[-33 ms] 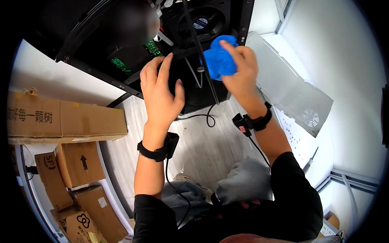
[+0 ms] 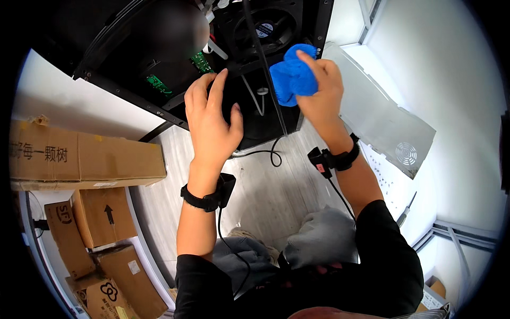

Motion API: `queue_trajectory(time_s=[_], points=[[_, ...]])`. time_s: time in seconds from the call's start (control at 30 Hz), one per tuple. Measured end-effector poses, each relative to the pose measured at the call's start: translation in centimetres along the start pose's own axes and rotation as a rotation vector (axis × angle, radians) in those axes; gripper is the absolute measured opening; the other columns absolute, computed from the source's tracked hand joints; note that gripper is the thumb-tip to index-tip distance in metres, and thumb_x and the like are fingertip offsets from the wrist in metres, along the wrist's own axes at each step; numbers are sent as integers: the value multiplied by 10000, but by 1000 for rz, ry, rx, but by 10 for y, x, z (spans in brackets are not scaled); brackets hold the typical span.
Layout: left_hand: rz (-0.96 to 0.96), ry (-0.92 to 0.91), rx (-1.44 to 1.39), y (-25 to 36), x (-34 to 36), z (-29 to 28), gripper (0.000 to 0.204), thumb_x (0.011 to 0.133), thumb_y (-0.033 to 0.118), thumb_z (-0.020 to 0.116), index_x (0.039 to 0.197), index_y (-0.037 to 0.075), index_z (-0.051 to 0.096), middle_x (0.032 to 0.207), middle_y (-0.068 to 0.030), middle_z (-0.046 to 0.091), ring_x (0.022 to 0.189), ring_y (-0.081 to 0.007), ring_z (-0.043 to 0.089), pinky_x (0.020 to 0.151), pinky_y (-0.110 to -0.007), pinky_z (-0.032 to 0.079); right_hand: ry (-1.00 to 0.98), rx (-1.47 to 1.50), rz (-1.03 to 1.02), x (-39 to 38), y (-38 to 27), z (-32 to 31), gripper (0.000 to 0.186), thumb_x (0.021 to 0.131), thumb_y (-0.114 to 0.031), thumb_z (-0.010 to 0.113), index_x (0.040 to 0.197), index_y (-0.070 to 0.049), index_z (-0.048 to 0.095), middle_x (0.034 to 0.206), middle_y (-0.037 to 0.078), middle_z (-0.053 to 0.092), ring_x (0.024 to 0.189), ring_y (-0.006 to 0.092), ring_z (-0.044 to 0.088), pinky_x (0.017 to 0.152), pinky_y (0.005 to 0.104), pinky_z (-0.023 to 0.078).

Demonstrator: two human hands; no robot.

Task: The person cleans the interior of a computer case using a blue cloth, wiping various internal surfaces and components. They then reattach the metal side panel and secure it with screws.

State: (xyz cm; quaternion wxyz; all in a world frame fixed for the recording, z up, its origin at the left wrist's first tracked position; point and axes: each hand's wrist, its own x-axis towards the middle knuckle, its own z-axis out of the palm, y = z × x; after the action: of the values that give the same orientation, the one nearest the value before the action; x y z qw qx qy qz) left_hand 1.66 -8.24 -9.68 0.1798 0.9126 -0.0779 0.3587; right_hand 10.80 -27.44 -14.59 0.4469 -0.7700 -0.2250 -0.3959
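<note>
A bunched blue cloth (image 2: 294, 80) is in my right hand (image 2: 324, 87), its fingers closed on it beside the right side of a black machine cabinet (image 2: 313, 32). My left hand (image 2: 212, 114) holds nothing. Its fingers are spread, with the fingertips by the cabinet's front crossbar; whether they touch it I cannot tell. Behind that hand are green circuit boards (image 2: 201, 62) inside the cabinet. A round black fan (image 2: 272, 29) sits above the cloth. In front of the cabinet's lower opening, a dark strip or cable (image 2: 268, 80) runs down, next to a grey cable (image 2: 254, 93).
A grey metal panel (image 2: 385, 114) with a round vent leans at the right. Small loose screws (image 2: 385, 173) and a screwdriver (image 2: 407, 210) lie on a white surface there. Cardboard boxes (image 2: 106, 159) stand at the left. A black cable (image 2: 277, 157) curls on the floor.
My right hand has shifted slightly to the right with the blue cloth. My left hand stays in nearly the same place.
</note>
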Motion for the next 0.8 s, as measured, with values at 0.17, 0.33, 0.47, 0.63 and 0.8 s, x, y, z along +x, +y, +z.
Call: queue_trajectory(time_s=[0.17,0.33,0.47,0.63,0.8], points=[[-15,35,-10,1,1,4,587,701,50,681,1276,30,563,1217,-173,504,1167,-367,453,996,-441,400,-94,-34,4,-5,-21,1,714,533,73,650,1210,-154,674,906,77,537,852,289,550,737,370,465],[-50,41,0,1,3,10,605,713,109,698,1297,35,557,1199,-185,477,1164,-370,420,957,-455,401,-105,76,63,9,-45,-2,672,545,83,637,1188,-111,669,902,92,561,827,284,565,682,342,469],[-87,56,-21,5,10,13,630,722,111,713,1334,105,565,1151,-201,478,1124,-381,419,974,-447,393,-266,45,7,26,-56,-1,639,573,72,663,1192,-88,662,865,126,582,805,311,582,691,357,484],[-119,54,-24,3,7,15,603,735,115,713,1326,145,595,1145,-189,476,1132,-363,409,963,-444,383,-454,-45,45,43,-67,-7,589,609,62,682,1183,-70,667,816,178,598,795,364,599,699,387,498],[-97,65,-49,-2,3,14,582,751,109,710,1320,160,603,1147,-180,480,1130,-361,414,962,-448,378,-538,-295,-2,56,-75,-14,548,612,45,679,1149,-68,682,801,214,612,785,394,610,680,428,512]])
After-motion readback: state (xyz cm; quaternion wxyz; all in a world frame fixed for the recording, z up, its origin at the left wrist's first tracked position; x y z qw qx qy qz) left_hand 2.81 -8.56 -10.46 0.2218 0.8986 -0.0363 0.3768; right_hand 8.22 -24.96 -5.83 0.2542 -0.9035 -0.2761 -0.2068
